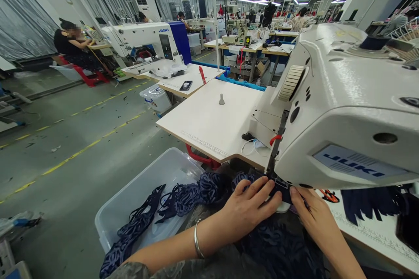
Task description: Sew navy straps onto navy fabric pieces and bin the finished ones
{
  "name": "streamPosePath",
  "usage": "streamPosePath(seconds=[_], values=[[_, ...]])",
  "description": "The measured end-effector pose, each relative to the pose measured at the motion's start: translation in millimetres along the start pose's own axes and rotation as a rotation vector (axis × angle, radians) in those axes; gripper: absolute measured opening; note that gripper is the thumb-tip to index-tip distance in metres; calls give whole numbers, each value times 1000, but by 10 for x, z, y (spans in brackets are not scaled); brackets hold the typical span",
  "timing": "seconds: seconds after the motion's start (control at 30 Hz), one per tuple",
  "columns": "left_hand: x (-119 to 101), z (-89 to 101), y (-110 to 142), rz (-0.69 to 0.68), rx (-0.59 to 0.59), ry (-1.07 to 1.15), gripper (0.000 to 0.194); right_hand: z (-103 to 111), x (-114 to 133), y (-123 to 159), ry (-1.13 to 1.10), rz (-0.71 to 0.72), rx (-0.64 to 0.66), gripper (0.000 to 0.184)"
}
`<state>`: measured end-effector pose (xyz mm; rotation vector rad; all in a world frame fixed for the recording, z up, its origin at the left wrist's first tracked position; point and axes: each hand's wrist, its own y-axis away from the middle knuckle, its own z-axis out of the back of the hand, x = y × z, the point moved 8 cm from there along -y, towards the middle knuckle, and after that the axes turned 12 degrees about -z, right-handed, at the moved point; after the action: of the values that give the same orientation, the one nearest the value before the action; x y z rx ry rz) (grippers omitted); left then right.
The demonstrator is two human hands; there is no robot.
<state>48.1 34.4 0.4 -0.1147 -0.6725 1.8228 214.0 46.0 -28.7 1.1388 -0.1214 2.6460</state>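
Note:
Both my hands rest on dark blue patterned fabric (278,248) under the head of a white JUKI sewing machine (343,109). My left hand (248,205), a bangle on its wrist, lies with fingers pressed flat on the fabric just left of the needle area (273,174). On the right of the needle, my right hand (310,211) pins the same fabric with its fingertips. More of the blue fabric (183,196) trails leftward into a clear plastic bin (131,200).
A white table extension (209,117) with a small grey peg (221,99) lies behind the needle. Further sewing stations (157,48) and a seated person (73,45) are at the back left. Bare grey floor with yellow lines (65,139) stretches left.

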Motion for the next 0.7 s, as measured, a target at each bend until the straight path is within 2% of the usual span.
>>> streamPosePath(seconds=[0.47, 0.6, 0.7], values=[[47, 10, 28, 73, -11, 81, 39, 10, 83, 3, 33, 76, -62, 37], [35, -2, 29, 74, 18, 136, 41, 66, 31, 11, 3, 0, -129, 31], [19, 5, 16, 70, 14, 150, 42, 92, 19, 34, -46, -50, -127, 28]])
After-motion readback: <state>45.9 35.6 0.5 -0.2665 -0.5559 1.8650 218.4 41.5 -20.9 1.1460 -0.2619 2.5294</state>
